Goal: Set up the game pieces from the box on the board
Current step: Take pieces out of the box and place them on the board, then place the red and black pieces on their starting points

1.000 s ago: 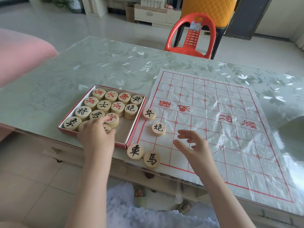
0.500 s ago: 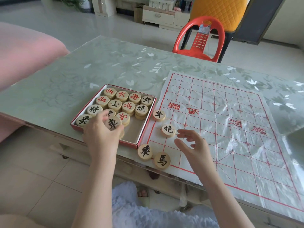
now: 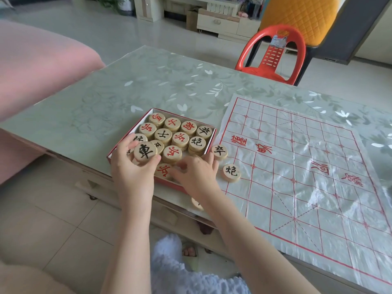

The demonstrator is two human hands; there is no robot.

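A home living room: a pink sofa (image 3: 38, 66) left of the left grip (image 3: 133, 175), a red plastic chair (image 3: 273, 54) and white low cabinet (image 3: 220, 22) beyond it, pale floor tiles (image 3: 42, 230) below the floral-covered bench (image 3: 148, 81).
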